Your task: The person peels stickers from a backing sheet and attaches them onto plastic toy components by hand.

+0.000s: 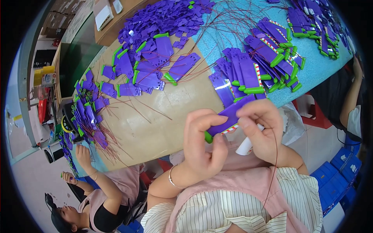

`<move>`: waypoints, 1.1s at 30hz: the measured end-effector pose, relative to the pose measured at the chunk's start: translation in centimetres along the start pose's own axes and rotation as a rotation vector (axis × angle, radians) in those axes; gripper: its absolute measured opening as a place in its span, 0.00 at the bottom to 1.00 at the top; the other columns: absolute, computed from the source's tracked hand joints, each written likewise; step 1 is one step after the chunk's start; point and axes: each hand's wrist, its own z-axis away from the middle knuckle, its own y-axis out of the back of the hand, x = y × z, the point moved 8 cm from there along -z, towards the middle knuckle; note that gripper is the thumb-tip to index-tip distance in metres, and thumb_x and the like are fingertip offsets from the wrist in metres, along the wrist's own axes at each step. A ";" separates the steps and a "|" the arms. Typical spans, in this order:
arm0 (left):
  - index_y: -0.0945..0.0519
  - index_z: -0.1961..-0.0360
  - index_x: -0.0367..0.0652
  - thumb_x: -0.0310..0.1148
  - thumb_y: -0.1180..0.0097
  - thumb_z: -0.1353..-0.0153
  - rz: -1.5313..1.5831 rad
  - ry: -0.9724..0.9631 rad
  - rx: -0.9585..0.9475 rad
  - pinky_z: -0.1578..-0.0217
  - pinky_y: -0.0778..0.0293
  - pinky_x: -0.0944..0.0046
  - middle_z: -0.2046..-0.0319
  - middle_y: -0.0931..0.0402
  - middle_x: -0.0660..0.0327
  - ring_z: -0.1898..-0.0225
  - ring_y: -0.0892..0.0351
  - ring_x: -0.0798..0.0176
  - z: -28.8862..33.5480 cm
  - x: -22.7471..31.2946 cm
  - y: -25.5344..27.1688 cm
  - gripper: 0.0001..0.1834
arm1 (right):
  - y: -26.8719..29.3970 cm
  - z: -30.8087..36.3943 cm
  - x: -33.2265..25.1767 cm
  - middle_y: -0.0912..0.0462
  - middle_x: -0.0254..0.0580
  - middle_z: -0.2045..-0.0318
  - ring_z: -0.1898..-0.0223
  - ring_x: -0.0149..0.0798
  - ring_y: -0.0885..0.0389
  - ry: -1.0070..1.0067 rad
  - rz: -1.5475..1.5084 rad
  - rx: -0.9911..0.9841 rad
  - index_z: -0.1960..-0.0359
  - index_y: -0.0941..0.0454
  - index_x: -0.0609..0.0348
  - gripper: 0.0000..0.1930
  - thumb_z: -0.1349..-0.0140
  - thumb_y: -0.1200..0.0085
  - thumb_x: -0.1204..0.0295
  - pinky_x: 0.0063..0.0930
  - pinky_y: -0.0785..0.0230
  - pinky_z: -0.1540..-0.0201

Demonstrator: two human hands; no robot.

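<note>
My left hand [202,143] pinches a flat purple plastic piece [229,118] with a green end and a red-and-white striped edge, held up in front of my chest. At its other end is my right hand [266,130], thumb and forefinger pressed together beside the piece. A white cylindrical tube [245,146] is tucked in the right hand, sticking out under the fingers. From that hand a thin brown cord [276,151] hangs down over my pink apron. What exactly the right fingertips pinch is hidden. Just beyond my hands lies a pile of similar striped purple pieces [244,70].
Purple pieces with green ends and cords [149,73] spread over the brown table top [167,116]. A heap of small purple parts [163,19] lies behind. More pieces cover the blue mat [225,27] at right. A co-worker [105,194] sits at left; blue crates [330,180] stand at right.
</note>
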 end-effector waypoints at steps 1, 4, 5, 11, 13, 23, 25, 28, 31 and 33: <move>0.31 0.55 0.32 0.17 0.49 0.56 0.004 -0.050 -0.091 0.62 0.32 0.64 0.61 0.32 0.48 0.61 0.30 0.54 -0.2 0.3 -0.7 0.22 | 0.9 -0.1 0.0 0.27 0.41 0.62 0.65 0.25 0.25 -0.027 -0.070 0.101 0.52 0.34 0.64 0.14 0.41 0.55 0.82 0.16 0.33 0.59; 0.32 0.52 0.31 0.21 0.45 0.55 -0.002 -0.132 -0.246 0.57 0.31 0.61 0.56 0.30 0.47 0.54 0.29 0.49 -0.7 1.1 -2.1 0.25 | 2.7 -0.2 0.5 0.25 0.37 0.72 0.77 0.20 0.34 -0.193 -0.319 0.156 0.42 0.46 0.62 0.25 0.40 0.53 0.75 0.12 0.43 0.75; 0.32 0.51 0.31 0.22 0.43 0.55 -0.046 -0.139 -0.186 0.57 0.30 0.60 0.55 0.29 0.47 0.54 0.29 0.48 -1.0 1.2 -2.0 0.27 | 3.1 -0.2 1.0 0.27 0.33 0.78 0.81 0.19 0.40 -0.190 -0.330 0.187 0.42 0.49 0.63 0.27 0.40 0.53 0.72 0.12 0.53 0.80; 0.30 0.50 0.36 0.32 0.43 0.52 -0.473 -0.122 -0.291 0.47 0.42 0.48 0.47 0.38 0.43 0.46 0.40 0.37 -3.9 -1.1 -6.3 0.26 | 4.6 0.7 1.6 0.30 0.26 0.81 0.83 0.14 0.44 -0.294 -0.270 0.214 0.56 0.37 0.62 0.12 0.40 0.52 0.73 0.10 0.55 0.81; 0.29 0.54 0.36 0.32 0.42 0.53 -0.408 -0.243 -0.222 0.48 0.41 0.47 0.48 0.38 0.44 0.46 0.40 0.36 -3.4 0.2 -5.5 0.23 | 4.6 0.6 1.3 0.28 0.27 0.80 0.82 0.14 0.42 -0.264 -0.252 0.200 0.61 0.35 0.61 0.08 0.40 0.52 0.74 0.10 0.54 0.81; 0.27 0.60 0.37 0.18 0.46 0.50 -0.141 -0.046 0.001 0.77 0.32 0.68 0.66 0.27 0.55 0.72 0.27 0.64 -1.1 0.1 1.0 0.14 | -0.5 -0.8 2.1 0.31 0.34 0.69 0.71 0.22 0.32 -0.220 -0.093 -0.162 0.61 0.33 0.64 0.07 0.39 0.54 0.76 0.16 0.37 0.67; 0.26 0.61 0.38 0.19 0.44 0.52 -0.194 -0.076 -0.037 0.77 0.33 0.67 0.68 0.27 0.56 0.73 0.28 0.62 -1.6 0.5 1.3 0.14 | -0.5 -1.0 2.1 0.30 0.34 0.68 0.70 0.21 0.32 -0.209 -0.112 -0.088 0.68 0.30 0.64 0.03 0.41 0.52 0.77 0.16 0.37 0.68; 0.24 0.66 0.39 0.21 0.43 0.53 -0.303 -0.170 -0.035 0.78 0.35 0.66 0.73 0.26 0.57 0.76 0.30 0.60 -1.4 1.6 1.4 0.10 | -1.0 -1.5 1.4 0.30 0.35 0.68 0.71 0.20 0.33 -0.124 -0.010 -0.149 0.73 0.30 0.63 0.04 0.42 0.49 0.77 0.15 0.37 0.70; 0.23 0.71 0.39 0.22 0.41 0.54 -0.257 -0.097 -0.077 0.78 0.37 0.65 0.78 0.27 0.59 0.78 0.31 0.59 -1.2 1.1 1.7 0.07 | -1.2 -1.8 1.5 0.30 0.34 0.70 0.71 0.22 0.34 -0.199 -0.012 -0.125 0.73 0.27 0.62 0.03 0.46 0.45 0.77 0.16 0.39 0.71; 0.23 0.75 0.39 0.24 0.41 0.54 -0.221 -0.075 -0.109 0.78 0.38 0.65 0.82 0.28 0.60 0.79 0.32 0.59 -1.3 0.8 1.8 0.04 | -1.3 -2.4 0.0 0.30 0.33 0.73 0.71 0.25 0.33 -0.006 0.225 -0.122 0.70 0.24 0.60 0.05 0.50 0.43 0.77 0.18 0.41 0.70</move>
